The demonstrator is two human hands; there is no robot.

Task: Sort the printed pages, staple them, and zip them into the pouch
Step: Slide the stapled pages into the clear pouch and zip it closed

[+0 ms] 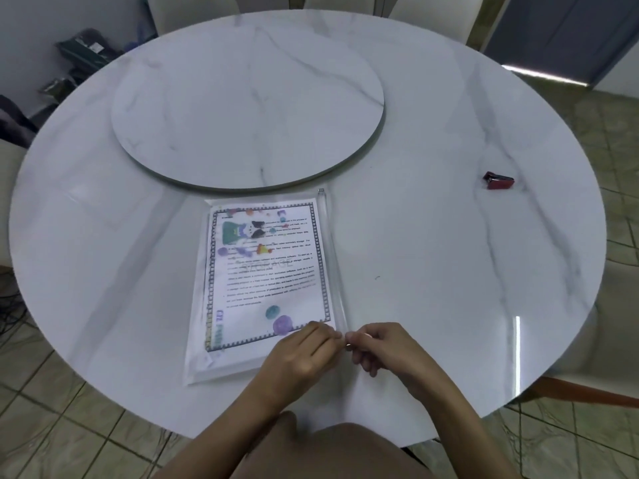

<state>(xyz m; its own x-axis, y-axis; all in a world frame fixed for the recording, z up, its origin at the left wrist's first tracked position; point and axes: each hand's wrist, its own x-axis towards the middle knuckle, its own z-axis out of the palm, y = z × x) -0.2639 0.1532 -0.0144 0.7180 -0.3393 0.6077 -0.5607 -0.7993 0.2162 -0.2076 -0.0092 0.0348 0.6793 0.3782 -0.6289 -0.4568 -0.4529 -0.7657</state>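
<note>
A clear plastic zip pouch (333,236) lies flat on the white marble table (432,236), near the front edge. Inside it are the printed pages (266,271), with black text, a film-strip border and coloured pictures. The zip track runs along the pouch's right side, and a small slider sits at its far end. My left hand (301,357) pinches the pouch's near right corner. My right hand (383,350) pinches the same corner at the near end of the zip track, fingertips almost touching the left hand's. A small red stapler (499,180) lies alone on the table to the far right.
A round marble turntable (247,112) sits raised on the middle of the table, just beyond the pouch. Pale chairs stand around the table. Tiled floor shows on both sides, and dark boxes lie on the floor at the far left.
</note>
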